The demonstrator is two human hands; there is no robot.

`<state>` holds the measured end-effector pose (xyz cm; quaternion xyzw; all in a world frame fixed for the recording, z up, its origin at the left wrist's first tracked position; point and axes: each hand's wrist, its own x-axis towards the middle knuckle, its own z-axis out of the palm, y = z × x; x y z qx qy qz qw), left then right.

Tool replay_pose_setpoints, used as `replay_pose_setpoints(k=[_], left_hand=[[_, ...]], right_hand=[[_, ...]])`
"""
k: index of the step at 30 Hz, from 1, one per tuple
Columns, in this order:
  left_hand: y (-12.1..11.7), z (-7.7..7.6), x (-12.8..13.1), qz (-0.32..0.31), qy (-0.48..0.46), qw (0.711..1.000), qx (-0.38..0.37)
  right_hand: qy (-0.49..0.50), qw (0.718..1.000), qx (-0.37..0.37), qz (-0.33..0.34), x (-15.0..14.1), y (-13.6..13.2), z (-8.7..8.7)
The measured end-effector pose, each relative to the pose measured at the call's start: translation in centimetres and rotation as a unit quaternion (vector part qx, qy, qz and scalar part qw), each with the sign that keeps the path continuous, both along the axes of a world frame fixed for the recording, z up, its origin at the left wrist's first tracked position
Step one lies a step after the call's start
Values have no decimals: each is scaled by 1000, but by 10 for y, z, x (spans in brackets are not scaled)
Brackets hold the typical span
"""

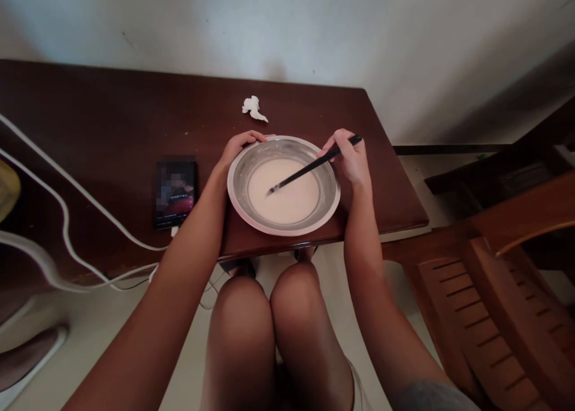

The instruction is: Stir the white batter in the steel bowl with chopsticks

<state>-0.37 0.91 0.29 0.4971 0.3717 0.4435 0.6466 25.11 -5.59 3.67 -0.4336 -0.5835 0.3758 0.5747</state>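
A wide metal bowl [238,204] with a pale, milky batter-like liquid [287,201] in it stands at the front edge of the dark table. My left hand [240,147] grips the bowl's far left rim, its fingers curled over the edge. Dark chopsticks [309,167], held close together, are pinched in my right hand [350,155] at the bowl's right side. Their tips, coated white, slant down to the left over the liquid; whether they dip into it I cannot tell.
A crumpled white tissue [254,108] lies behind the bowl on the table [112,111]. To the left rests a phone [175,190] with a cable plugged in. White cables [67,213] cross the left side. A slatted wooden chair [476,315] stands at right.
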Motion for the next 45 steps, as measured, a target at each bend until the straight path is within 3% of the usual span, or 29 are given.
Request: replay_pose_setpoints(k=[4, 9, 15, 20, 25, 31, 36, 41, 45], left_hand=[[0, 0, 0, -3, -4, 1000, 5], [0, 1, 1, 4, 10, 1000, -1], [2, -2, 0, 2, -3, 1000, 3], [4, -5, -1, -3, 0, 1000, 7], [4, -5, -1, -1, 1, 1000, 2], [2, -4, -1, -13, -17, 1000, 3], [2, -3, 0, -11, -14, 1000, 8], [0, -1, 0, -11, -19, 1000, -6], [0, -1, 0, -7, -15, 1000, -1]], right_hand=[[20, 998, 8, -66, 3, 1, 0], [0, 1000, -16, 11, 0, 0, -1], [17, 998, -1, -63, 4, 1, -1], [-15, 1000, -26, 0, 2, 1, -4], [-2, 997, 6, -83, 5, 0, -1], [-19, 1000, -19, -8, 2, 1, -2], [10, 996, 6, -89, 7, 0, 0], [-25, 999, -31, -7, 1, -1, -1], [2, 998, -4, -56, 2, -2, 2]])
